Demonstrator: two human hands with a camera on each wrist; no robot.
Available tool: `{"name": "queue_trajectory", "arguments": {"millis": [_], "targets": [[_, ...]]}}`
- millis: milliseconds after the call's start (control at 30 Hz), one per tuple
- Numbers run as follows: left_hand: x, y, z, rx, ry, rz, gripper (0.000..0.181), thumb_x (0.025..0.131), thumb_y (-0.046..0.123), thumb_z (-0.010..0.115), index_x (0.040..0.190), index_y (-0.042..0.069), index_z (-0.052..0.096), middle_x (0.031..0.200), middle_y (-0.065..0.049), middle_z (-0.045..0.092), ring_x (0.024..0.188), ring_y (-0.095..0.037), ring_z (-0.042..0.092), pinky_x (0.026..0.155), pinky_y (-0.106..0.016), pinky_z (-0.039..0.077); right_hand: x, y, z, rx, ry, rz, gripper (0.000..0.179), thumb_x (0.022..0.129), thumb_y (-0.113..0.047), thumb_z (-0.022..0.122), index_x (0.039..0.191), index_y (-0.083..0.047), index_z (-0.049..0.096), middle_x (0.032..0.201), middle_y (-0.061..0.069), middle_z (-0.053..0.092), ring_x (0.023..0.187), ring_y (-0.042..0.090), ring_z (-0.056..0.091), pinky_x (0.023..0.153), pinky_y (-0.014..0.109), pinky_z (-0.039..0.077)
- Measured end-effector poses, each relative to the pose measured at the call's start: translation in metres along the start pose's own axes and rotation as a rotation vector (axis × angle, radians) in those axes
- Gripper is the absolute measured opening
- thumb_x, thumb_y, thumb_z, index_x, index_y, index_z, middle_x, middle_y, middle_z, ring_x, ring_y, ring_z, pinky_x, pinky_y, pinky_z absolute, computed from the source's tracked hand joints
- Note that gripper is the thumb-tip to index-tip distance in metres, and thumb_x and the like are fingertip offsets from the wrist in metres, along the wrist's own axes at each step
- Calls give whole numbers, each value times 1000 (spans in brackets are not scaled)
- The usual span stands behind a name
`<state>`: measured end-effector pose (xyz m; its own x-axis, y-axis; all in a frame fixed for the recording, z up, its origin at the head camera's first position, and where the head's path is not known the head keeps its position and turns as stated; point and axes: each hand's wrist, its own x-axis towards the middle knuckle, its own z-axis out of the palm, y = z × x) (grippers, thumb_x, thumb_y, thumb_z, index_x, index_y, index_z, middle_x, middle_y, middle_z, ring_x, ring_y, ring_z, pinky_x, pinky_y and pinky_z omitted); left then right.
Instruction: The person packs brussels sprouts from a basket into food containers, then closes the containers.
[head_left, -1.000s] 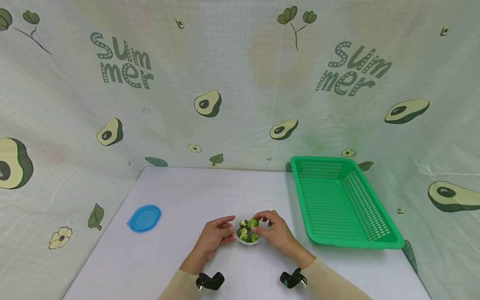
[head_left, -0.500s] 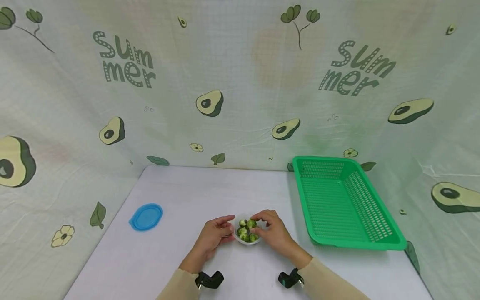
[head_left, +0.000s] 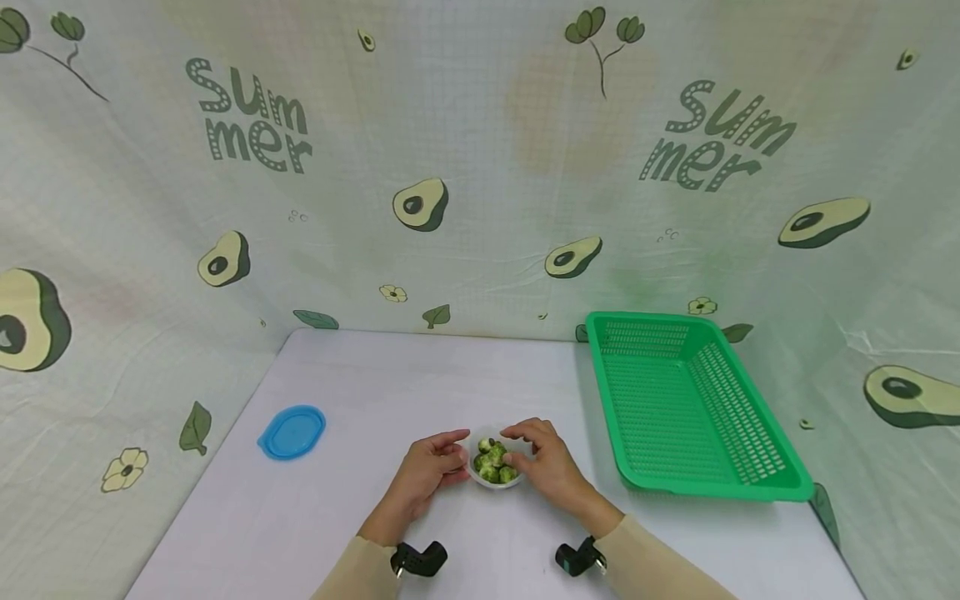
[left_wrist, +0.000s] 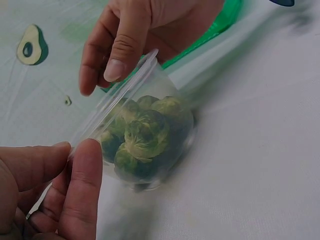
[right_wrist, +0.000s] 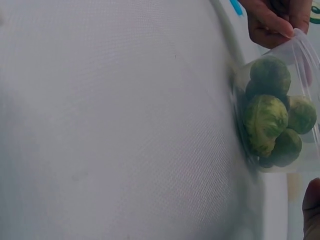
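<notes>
A small clear plastic tub (head_left: 489,483) with several Brussels sprouts (head_left: 491,460) in it stands on the white table. My left hand (head_left: 429,468) pinches its rim on the left side, thumb and fingers meeting at the lip in the left wrist view. Over the opposite side of the rim hovers my right hand (head_left: 550,468), its thumb and fingers spread apart with nothing between them. Through the tub's wall, the sprouts (right_wrist: 266,122) show heaped together in the right wrist view.
To the left lies a blue round lid (head_left: 292,432) with a small tab. A large green plastic basket (head_left: 667,417) sits at the right, beyond my right hand. Behind the white table (head_left: 375,375) hangs a cloth (head_left: 480,125) printed with avocados.
My right thumb and fingers have let go of a Brussels sprout, which now rests lower among the others in the tub. The left hand keeps its place at the rim.
</notes>
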<state>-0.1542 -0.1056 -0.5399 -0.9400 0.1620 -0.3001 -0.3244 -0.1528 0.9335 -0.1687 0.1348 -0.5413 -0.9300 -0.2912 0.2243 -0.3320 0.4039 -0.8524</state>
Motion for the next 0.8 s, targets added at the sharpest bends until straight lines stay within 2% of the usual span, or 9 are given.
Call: {"name": "queue_trajectory", "arguments": {"millis": [133, 367, 600, 800], "targets": [[0, -1, 0, -5, -3, 0, 50, 97, -5, 70, 145, -7, 58, 100, -3, 62, 85, -10, 67, 77, -28, 66, 0, 1, 0, 23, 23, 1, 27, 91, -1, 80, 117, -8, 76, 113, -1, 69, 101, 28, 56, 79, 29, 48], [0, 0, -1, 1, 0, -13, 51, 98, -3, 70, 147, -4, 58, 98, -1, 63, 85, -10, 66, 78, -28, 66, 1, 0, 1, 60, 86, 13, 25, 90, 3, 79, 111, -12, 77, 108, 2, 69, 93, 19, 55, 76, 26, 49], [-1, 0, 0, -7, 2, -17, 51, 99, 1, 70, 148, -4, 56, 97, -3, 65, 84, -12, 70, 76, -28, 66, 3, -2, 1, 81, 110, -14, 21, 90, 3, 77, 109, -5, 77, 105, 8, 70, 90, 23, 56, 73, 22, 48], [-2, 1, 0, -13, 3, -19, 50, 100, 1, 69, 148, -5, 56, 96, -2, 64, 84, -12, 70, 75, -26, 65, 3, -3, -1, 113, 104, 23, 20, 92, 1, 77, 112, -4, 76, 109, 16, 69, 93, 23, 56, 76, 23, 49]]}}
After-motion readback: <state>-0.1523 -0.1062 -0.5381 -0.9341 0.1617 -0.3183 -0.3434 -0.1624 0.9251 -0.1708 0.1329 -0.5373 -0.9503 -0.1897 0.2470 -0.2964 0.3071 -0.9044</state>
